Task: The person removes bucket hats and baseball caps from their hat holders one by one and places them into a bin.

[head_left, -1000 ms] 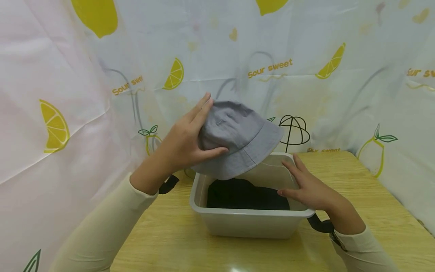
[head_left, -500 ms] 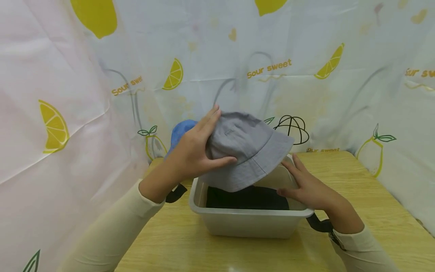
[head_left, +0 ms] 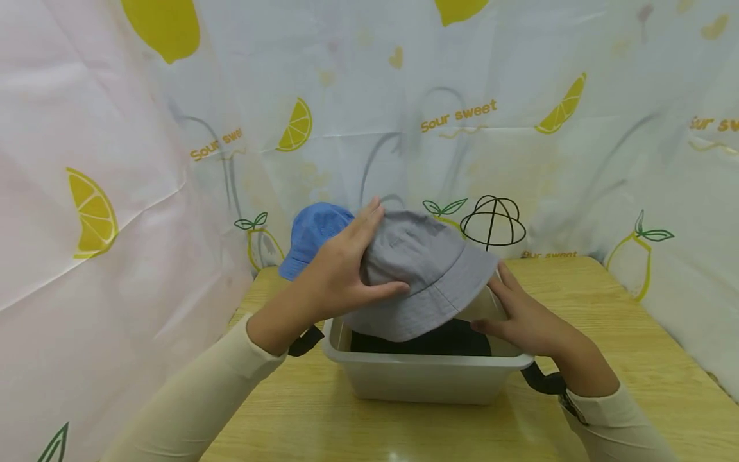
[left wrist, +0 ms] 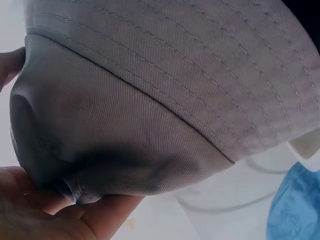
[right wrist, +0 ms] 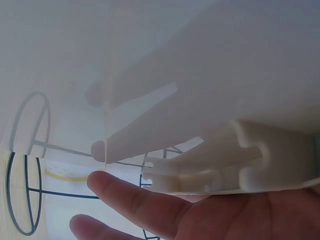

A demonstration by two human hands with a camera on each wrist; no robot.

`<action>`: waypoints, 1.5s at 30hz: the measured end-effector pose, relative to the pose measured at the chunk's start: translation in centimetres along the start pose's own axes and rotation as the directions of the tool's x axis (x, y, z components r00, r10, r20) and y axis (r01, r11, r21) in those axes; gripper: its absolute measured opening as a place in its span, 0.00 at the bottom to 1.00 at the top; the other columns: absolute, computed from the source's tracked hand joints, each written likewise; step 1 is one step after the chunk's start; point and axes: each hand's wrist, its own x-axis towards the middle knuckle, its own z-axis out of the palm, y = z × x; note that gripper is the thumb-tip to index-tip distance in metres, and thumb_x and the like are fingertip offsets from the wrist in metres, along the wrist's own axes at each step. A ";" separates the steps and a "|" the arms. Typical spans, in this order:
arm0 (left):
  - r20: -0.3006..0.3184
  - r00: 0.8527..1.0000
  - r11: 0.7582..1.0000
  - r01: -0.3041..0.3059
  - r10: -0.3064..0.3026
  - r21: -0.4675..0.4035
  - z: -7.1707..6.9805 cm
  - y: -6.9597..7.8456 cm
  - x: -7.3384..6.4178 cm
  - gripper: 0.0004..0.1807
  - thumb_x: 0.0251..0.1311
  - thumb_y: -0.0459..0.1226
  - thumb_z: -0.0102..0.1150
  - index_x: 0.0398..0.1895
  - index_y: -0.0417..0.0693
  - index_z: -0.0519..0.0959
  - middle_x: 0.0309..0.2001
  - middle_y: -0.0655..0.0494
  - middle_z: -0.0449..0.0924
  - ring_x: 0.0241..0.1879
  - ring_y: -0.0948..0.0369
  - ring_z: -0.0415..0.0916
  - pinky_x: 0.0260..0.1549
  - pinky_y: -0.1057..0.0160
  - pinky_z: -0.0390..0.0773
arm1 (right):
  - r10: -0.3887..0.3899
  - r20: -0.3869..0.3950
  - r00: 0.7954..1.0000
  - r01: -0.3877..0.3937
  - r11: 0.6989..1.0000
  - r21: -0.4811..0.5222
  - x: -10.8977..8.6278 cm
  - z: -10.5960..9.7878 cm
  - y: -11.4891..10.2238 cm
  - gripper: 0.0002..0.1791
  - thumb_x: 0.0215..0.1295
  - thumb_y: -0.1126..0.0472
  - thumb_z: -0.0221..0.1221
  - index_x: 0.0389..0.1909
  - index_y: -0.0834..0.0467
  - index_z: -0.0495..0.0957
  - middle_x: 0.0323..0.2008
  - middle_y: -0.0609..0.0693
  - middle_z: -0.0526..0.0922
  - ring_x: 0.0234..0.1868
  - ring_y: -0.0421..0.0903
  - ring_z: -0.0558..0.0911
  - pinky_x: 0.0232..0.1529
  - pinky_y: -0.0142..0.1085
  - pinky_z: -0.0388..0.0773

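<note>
A grey bucket hat [head_left: 427, 276] is held tilted, brim down to the right, in my left hand [head_left: 340, 269]. Its thumb lies on the near side of the crown and the fingers on the top; in the left wrist view, fingertips [left wrist: 110, 215] pinch the crown fabric. The hat hangs over a white plastic bin [head_left: 427, 378]. Black fabric [head_left: 433, 340] lies inside the bin, partly covered by the hat. At the bin's right rim rests my right hand [head_left: 525, 321], its thumb over the inside. In the right wrist view its fingers [right wrist: 135, 200] are straight along the wall.
Behind my left hand stands a blue cap [head_left: 314, 234], partly hidden. A black wire hat stand [head_left: 492, 221] rises behind the bin. The wooden table [head_left: 606, 333] meets a lemon-printed curtain [head_left: 369, 77] at the back and sides.
My left hand has lowered the bucket hat and shifted right with it, closer to the bin. The blue cap behind has come into sight. The right hand stays at the rim.
</note>
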 end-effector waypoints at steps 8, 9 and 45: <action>0.035 0.999 0.999 0.025 -0.026 0.025 1.0 -0.4 -0.1 0.65 0.54 0.63 0.73 0.84 0.44 0.49 0.85 0.53 0.42 0.80 0.49 0.55 0.72 0.48 0.67 | 0.056 0.004 0.998 -0.056 0.998 -0.021 -0.2 0.0 0.0 0.56 0.65 0.44 0.69 0.82 0.26 0.39 0.82 0.55 0.21 0.82 0.70 0.31 0.66 0.80 0.48; 0.038 0.999 0.999 0.028 -0.029 0.028 1.1 -0.4 -0.1 0.65 0.54 0.63 0.73 0.84 0.43 0.49 0.85 0.53 0.42 0.80 0.49 0.55 0.72 0.48 0.67 | 0.059 0.002 0.998 -0.059 0.998 -0.023 -0.2 0.0 0.0 0.56 0.65 0.44 0.69 0.82 0.26 0.40 0.82 0.56 0.21 0.81 0.71 0.32 0.66 0.80 0.48; 0.234 0.966 0.984 0.068 -0.107 0.167 3.6 -0.9 0.5 0.64 0.54 0.62 0.74 0.84 0.42 0.49 0.83 0.46 0.49 0.75 0.45 0.65 0.70 0.49 0.70 | 0.089 0.009 0.996 -0.088 0.996 -0.011 -0.3 0.0 -0.1 0.68 0.62 0.33 0.68 0.84 0.49 0.27 0.83 0.57 0.23 0.82 0.68 0.35 0.71 0.75 0.46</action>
